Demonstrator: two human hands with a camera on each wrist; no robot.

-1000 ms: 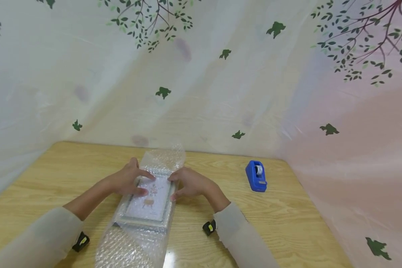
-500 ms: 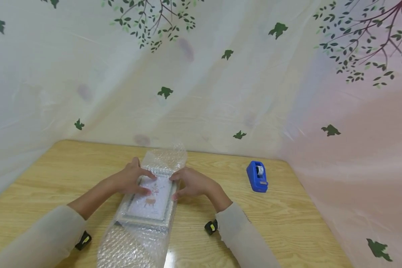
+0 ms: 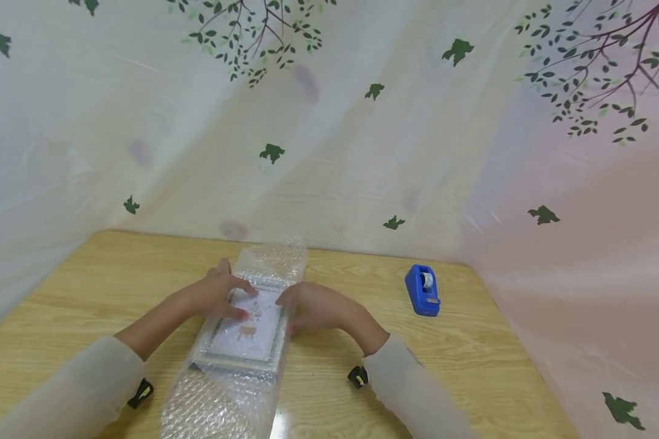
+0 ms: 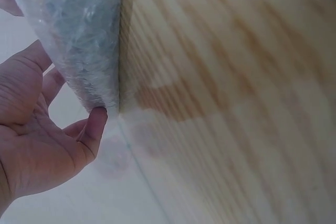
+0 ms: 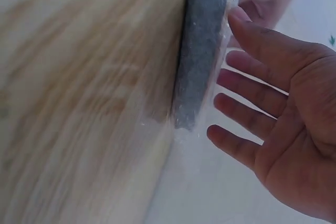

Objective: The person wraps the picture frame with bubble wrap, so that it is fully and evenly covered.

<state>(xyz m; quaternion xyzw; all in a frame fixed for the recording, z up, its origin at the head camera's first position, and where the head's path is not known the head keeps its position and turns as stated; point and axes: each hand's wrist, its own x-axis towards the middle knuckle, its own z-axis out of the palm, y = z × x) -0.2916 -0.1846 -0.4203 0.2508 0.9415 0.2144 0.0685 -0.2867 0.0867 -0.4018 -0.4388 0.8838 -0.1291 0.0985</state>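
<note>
A picture frame (image 3: 243,338) with a pale print lies face up on the table, wrapped in clear bubble wrap (image 3: 208,402). My left hand (image 3: 218,296) rests across its upper left side, thumb and index finger on the wrapped face. In the left wrist view, a fingertip (image 4: 97,116) touches the wrapped corner. My right hand (image 3: 318,308) is at the upper right edge, blurred in the head view. The right wrist view shows its fingers (image 5: 247,114) extended along the side, the thumb touching the wrap. Loose bubble wrap extends beyond the frame's far and near ends.
A blue tape dispenser (image 3: 422,290) with a roll of tape stands on the wooden table (image 3: 357,280) to the right. A cloth backdrop (image 3: 329,152) with printed leaves and branches rises behind the table and along its sides.
My right hand has shifted slightly along the frame's right edge, its wrist moving right and toward me. The left hand stays on the frame. The view has shifted slightly.
</note>
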